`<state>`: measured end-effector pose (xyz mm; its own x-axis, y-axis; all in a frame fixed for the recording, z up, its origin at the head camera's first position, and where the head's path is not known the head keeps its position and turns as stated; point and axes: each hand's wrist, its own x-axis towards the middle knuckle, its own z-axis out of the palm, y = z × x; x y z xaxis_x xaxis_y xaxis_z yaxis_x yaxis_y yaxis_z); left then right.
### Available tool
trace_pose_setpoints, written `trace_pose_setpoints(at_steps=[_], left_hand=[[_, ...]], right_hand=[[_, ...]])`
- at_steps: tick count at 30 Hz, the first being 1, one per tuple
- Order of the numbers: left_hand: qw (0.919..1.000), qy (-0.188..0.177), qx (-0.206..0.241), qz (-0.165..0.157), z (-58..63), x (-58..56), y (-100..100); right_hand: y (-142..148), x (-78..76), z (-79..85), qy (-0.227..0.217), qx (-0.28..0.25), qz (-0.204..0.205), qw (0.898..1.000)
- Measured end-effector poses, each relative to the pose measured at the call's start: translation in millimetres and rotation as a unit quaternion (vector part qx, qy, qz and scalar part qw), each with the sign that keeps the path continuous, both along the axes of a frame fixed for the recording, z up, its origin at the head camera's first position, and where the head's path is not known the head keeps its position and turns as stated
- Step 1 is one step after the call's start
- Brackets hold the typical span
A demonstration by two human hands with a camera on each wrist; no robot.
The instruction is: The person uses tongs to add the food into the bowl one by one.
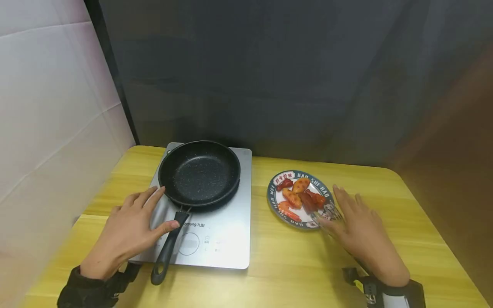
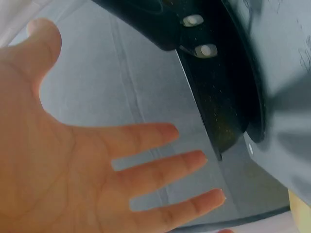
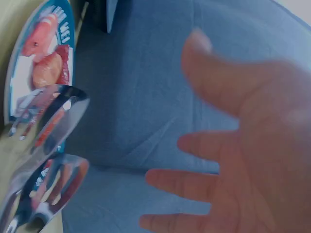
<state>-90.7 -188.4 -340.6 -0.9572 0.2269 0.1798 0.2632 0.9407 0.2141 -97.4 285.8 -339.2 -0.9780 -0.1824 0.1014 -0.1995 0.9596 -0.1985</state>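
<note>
A black frying pan (image 1: 200, 173) sits on a silver induction cooktop (image 1: 231, 239), its handle (image 1: 166, 254) pointing toward the front. Fingers spread, my left hand (image 1: 129, 226) hovers beside the handle, thumb overlapping it in the head view; the left wrist view shows a bare palm. My right hand (image 1: 360, 229) is over metal tongs (image 1: 332, 211), fingers extended and apart from them in the right wrist view. The slotted heads of the tongs (image 3: 53, 116) lie at the rim of a round plate (image 1: 272, 201). Chicken wings (image 1: 292, 198), a shrimp (image 1: 289, 211) and other food pieces rest on this plate.
A yellow wood-grain table (image 1: 277, 273) carries everything. Dark cloth (image 1: 269, 77) hangs behind it, a white panel (image 1: 54, 111) stands at the left, and a brown one (image 1: 458, 171) at the right. The cooktop has a round dial marking (image 1: 189, 244) near its front.
</note>
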Motion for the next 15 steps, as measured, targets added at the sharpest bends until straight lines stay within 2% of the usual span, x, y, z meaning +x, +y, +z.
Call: trace_pose_setpoints(at_steps=[4,7,11,15], left_hand=[[0.9986,0.008,0.046,0.023,6.3,1.2,-4],[0.9928,-0.013,0.114,0.036,8.5,-0.5,-4],[0.973,-0.073,0.21,0.063,4.7,0.8,-1],[0.9453,-0.152,0.277,0.082,-4.6,5.1,3]], right_hand=[[2,8.8,-9.0,0.027,-0.015,0.0,1.0],[15,19.5,-14.1,0.002,-0.016,-0.017,1.0],[36,33.5,-19.4,-0.039,-0.003,-0.038,0.999],[51,42.0,-27.5,-0.036,-0.004,-0.058,0.998]])
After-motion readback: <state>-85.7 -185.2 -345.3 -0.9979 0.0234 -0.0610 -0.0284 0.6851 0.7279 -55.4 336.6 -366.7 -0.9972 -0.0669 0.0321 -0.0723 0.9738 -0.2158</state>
